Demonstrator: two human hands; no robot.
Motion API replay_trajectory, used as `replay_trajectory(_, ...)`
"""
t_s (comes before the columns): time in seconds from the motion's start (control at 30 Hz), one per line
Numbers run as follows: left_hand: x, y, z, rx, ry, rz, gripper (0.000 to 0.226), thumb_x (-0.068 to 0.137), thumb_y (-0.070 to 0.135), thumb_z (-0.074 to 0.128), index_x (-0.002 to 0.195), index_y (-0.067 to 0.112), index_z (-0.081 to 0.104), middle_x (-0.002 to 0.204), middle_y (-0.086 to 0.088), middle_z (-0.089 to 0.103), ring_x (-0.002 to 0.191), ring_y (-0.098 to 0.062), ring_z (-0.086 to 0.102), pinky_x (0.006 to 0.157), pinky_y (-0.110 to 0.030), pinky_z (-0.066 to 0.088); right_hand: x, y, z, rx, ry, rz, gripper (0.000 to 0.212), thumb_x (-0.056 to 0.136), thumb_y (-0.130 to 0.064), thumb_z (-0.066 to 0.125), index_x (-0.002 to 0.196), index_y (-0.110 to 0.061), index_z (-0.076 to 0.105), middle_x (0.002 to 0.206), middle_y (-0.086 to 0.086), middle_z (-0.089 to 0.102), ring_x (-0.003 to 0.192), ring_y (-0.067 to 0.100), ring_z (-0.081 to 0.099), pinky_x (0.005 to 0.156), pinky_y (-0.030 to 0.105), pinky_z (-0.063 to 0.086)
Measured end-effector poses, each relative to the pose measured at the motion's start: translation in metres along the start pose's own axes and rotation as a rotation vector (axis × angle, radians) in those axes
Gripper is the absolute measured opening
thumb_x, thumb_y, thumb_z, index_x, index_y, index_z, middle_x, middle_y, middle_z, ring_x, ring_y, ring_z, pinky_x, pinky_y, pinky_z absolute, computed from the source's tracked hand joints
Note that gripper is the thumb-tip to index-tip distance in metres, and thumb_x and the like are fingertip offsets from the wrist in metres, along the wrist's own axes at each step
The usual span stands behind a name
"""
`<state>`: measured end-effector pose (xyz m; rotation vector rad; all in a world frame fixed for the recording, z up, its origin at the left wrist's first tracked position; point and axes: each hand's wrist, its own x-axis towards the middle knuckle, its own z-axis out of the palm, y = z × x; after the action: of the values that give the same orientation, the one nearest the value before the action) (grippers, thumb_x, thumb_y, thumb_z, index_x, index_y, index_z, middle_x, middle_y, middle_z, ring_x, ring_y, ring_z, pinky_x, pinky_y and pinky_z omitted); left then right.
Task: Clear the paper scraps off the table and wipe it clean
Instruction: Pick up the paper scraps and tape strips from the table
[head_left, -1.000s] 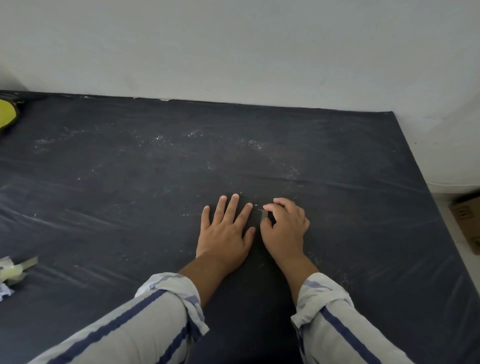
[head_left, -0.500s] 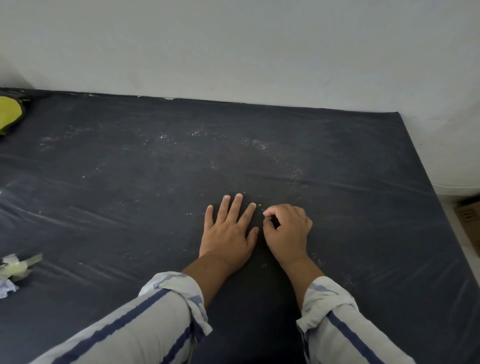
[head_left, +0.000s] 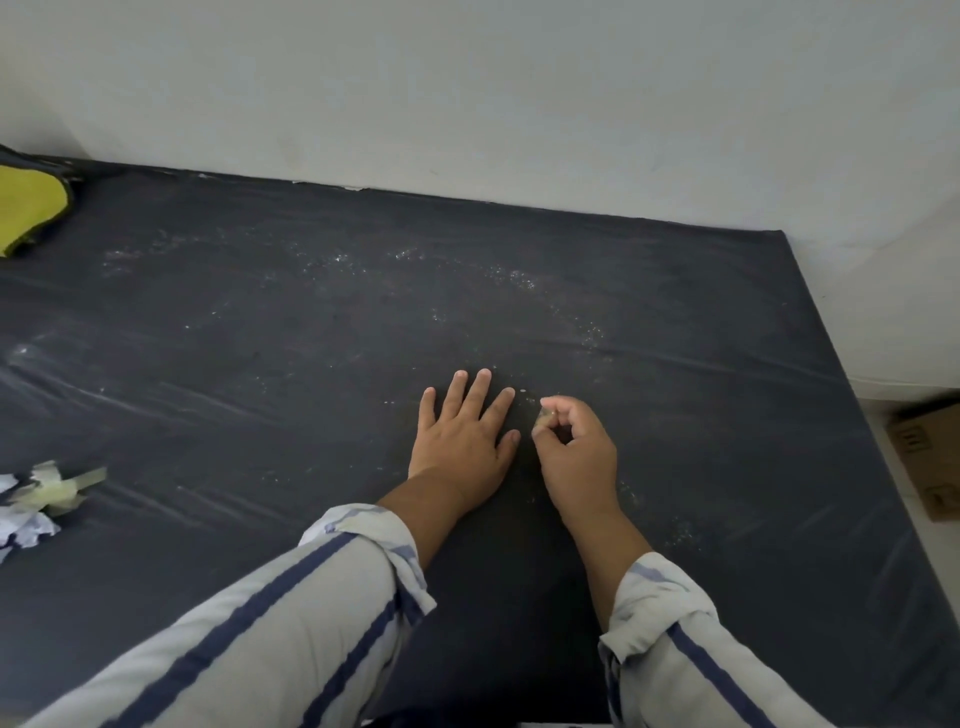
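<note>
The table (head_left: 701, 322) has a dark, wrinkled covering dusted with white specks. My left hand (head_left: 465, 441) lies flat on it near the middle, fingers spread, holding nothing. Just to its right, my right hand (head_left: 576, 457) pinches a small pale scrap (head_left: 545, 414) between thumb and forefinger, lifted slightly off the surface. A little heap of crumpled paper scraps and tape (head_left: 36, 499) lies at the left edge of the view.
A yellow cloth (head_left: 28, 208) rests at the far left corner against the white wall (head_left: 467, 93). A cardboard box (head_left: 930, 457) stands on the floor beyond the table's right edge. Fine white crumbs (head_left: 519, 280) are scattered in an arc across the far half.
My right hand has closed its thumb and forefinger on the small scrap and raised it off the table. My left hand stays flat in place.
</note>
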<state>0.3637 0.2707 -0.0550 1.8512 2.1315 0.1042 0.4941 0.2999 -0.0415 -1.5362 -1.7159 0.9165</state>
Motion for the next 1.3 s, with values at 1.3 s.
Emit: replay_trajectory(1.3, -0.198, -0.316, -0.087, -0.110, 0.201, -0.638, 0.035, 0.093, 0.041, 0.037, 0.092, 0.022, 0.066, 0.107, 0.003, 0.052, 0.104, -0.020, 0.043, 0.087, -0.033, 0.030, -0.153, -0.211, 0.313, -0.099, -0.509, 0.006, 0.009, 0.081, -0.025, 0.060, 0.077, -0.029, 0.054, 0.081, -0.008, 0.065, 0.081, 0.018, 0.060, 0.081, 0.039, 0.048)
